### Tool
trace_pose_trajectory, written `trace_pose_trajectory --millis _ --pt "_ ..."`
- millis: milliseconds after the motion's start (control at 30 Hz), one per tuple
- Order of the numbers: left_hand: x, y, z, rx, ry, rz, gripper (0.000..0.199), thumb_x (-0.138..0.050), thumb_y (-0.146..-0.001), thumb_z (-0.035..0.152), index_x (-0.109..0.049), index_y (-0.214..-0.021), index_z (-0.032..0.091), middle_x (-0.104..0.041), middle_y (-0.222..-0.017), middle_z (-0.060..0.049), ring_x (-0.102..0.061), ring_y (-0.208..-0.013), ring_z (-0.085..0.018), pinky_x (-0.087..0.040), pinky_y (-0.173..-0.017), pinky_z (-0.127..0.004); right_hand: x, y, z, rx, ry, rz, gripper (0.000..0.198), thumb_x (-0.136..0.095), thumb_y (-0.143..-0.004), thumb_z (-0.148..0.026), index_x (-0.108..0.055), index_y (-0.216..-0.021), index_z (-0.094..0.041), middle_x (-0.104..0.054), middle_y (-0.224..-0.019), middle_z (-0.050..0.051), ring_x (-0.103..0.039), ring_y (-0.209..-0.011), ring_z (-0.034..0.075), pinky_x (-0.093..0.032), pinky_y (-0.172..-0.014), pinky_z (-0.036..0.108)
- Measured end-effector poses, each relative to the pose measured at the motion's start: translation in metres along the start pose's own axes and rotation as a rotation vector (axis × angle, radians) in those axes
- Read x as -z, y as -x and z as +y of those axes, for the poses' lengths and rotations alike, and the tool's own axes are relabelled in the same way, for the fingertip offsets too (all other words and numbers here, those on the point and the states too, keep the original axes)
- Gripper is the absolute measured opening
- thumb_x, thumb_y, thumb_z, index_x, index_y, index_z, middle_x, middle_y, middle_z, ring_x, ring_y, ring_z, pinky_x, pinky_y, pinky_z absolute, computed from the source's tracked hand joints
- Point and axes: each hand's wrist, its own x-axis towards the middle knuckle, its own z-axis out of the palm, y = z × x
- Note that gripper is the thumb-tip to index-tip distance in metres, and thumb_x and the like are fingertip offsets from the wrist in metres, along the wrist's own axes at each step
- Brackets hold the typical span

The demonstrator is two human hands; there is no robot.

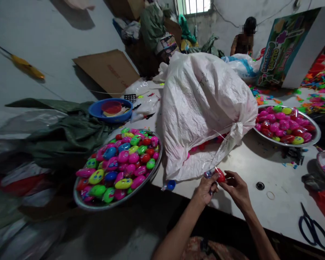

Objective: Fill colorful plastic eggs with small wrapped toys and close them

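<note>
Over the table's near edge, my left hand [207, 189] is closed, with a small clear-and-blue wrapped piece [209, 173] sticking out by its fingers. A shiny red plastic egg shell [220, 175] sits between my two hands. My right hand [238, 188] pinches its right side with thumb and fingertips. Whether the wrapped piece is partly inside the shell I cannot tell. A blue plastic shell piece [171, 185] lies left of my hands, at the table edge. Behind them stands a large white woven sack [206, 104], with pink and red pieces showing at its opening.
Bowls of colourful plastic eggs stand left [151, 177] and right [315, 133]. Scissors [312, 229], a black ring [260, 186] and a rubber band [271, 195] lie on the table [281, 216]. A blue basin [96, 112] is farther left. Another person [242, 45] is at the back.
</note>
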Motion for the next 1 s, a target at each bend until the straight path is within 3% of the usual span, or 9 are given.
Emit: trace_pose_trajectory --millis 133,233,333,433,600,833,1000 --pt "-0.001 0.002 0.000 0.046 -0.036 0.014 0.036 -0.079 -0.051 0.037 -0.058 -0.070 0.014 -0.046 -0.046 0.008 -0.027 -0.030 -0.001 -0.032 -0.036 -0.020 -0.002 0.006 0.007 0.150 0.279 0.011 0.035 -0.060 -0.076 -0.030 -0.056 -0.111 -0.027 -0.057 -0.092 0.006 -0.057 -0.071 0.019 -0.049 -0.068 0.036" --pt "0.001 0.004 0.003 0.122 -0.009 -0.008 0.036 -0.080 -0.050 0.032 -0.058 -0.072 0.014 -0.050 -0.051 0.007 -0.028 -0.031 0.000 -0.031 -0.036 -0.019 0.001 0.006 0.009 0.153 0.307 -0.015 0.052 -0.062 -0.074 -0.030 -0.047 -0.123 -0.028 -0.054 -0.096 0.006 -0.056 -0.068 0.018 -0.049 -0.065 0.036" --pt "0.006 0.007 0.007 0.193 0.044 -0.032 0.036 -0.081 -0.050 0.028 -0.058 -0.074 0.015 -0.053 -0.053 0.006 -0.028 -0.030 0.000 -0.031 -0.036 -0.018 0.006 -0.001 0.004 0.131 0.278 -0.014 0.074 -0.073 -0.062 -0.033 -0.041 -0.128 -0.029 -0.046 -0.117 0.009 -0.057 -0.085 0.022 -0.049 -0.072 0.038" --pt "0.011 0.010 0.011 0.279 0.063 -0.089 0.033 -0.079 -0.054 0.029 -0.059 -0.076 0.015 -0.057 -0.058 0.004 -0.027 -0.030 0.001 -0.032 -0.036 -0.018 0.010 -0.010 -0.010 0.114 0.216 -0.161 0.085 -0.077 -0.057 -0.033 -0.037 -0.132 -0.030 -0.047 -0.123 0.007 -0.050 -0.106 0.026 -0.041 -0.089 0.041" --pt "0.016 0.012 0.021 0.465 0.116 -0.139 0.030 -0.074 -0.061 0.035 -0.060 -0.076 0.013 -0.059 -0.058 0.002 -0.024 -0.030 0.002 -0.028 -0.034 -0.016 0.011 -0.014 -0.031 0.097 0.185 -0.323 0.075 -0.077 -0.057 -0.030 -0.046 -0.125 -0.027 -0.057 -0.110 0.005 -0.052 -0.103 0.025 -0.038 -0.093 0.039" --pt "0.013 0.022 0.018 0.408 0.083 -0.129 0.031 -0.076 -0.060 0.030 -0.058 -0.080 0.015 -0.060 -0.064 0.003 -0.026 -0.030 0.001 -0.032 -0.035 -0.017 0.013 -0.017 -0.032 0.090 0.193 -0.360 0.076 -0.073 -0.058 -0.024 -0.044 -0.128 -0.023 -0.058 -0.108 0.005 -0.052 -0.105 0.025 -0.035 -0.096 0.040" --pt "0.012 0.025 0.016 0.350 0.034 -0.051 0.033 -0.075 -0.060 0.036 -0.056 -0.078 0.016 -0.058 -0.061 0.004 -0.026 -0.030 0.001 -0.031 -0.035 -0.017 0.013 -0.012 -0.032 0.090 0.260 -0.401 0.081 -0.071 -0.059 -0.024 -0.037 -0.132 -0.024 -0.057 -0.110 0.005 -0.051 -0.107 0.025 -0.033 -0.098 0.041"
